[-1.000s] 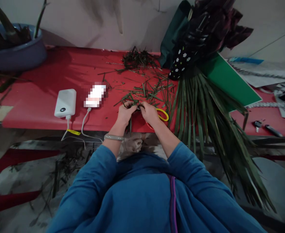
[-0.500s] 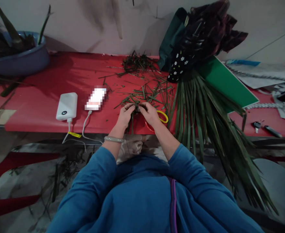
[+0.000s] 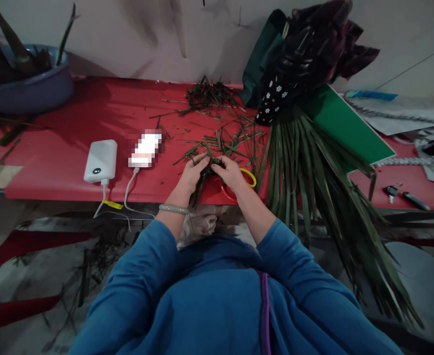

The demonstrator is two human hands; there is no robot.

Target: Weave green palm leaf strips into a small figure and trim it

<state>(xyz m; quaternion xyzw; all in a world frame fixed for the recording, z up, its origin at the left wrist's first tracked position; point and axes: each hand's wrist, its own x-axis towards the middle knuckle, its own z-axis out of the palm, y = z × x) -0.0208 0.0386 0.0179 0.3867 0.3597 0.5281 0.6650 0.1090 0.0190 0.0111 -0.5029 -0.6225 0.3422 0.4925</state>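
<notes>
Green leaf strips (image 3: 200,183) are pinched between my two hands, above the front part of the red table; their ends hang down toward the edge. My left hand (image 3: 194,173) closes on them from the left, fingertips bent over the piece. From the right, my right hand (image 3: 227,172) grips the same strips with thumb and fingers together. How the strips are folded or woven is too dark and small to make out. Scissors with yellow and red handles (image 3: 249,178) lie beside my right hand, partly covered by it. Cut leaf scraps (image 3: 224,142) are scattered just beyond my fingers.
Long green leaves (image 3: 298,167) spread over the table's right side and hang past its edge. A white power bank (image 3: 100,160) and a blurred phone (image 3: 146,149) with cables lie left. A blue basin (image 3: 28,93) stands at the back left, keys (image 3: 391,192) at the far right.
Both hands stay at nearly the same spot with the leaf strips. My left fingers have shifted slightly, and the hanging strip ends have swung a little to the left.
</notes>
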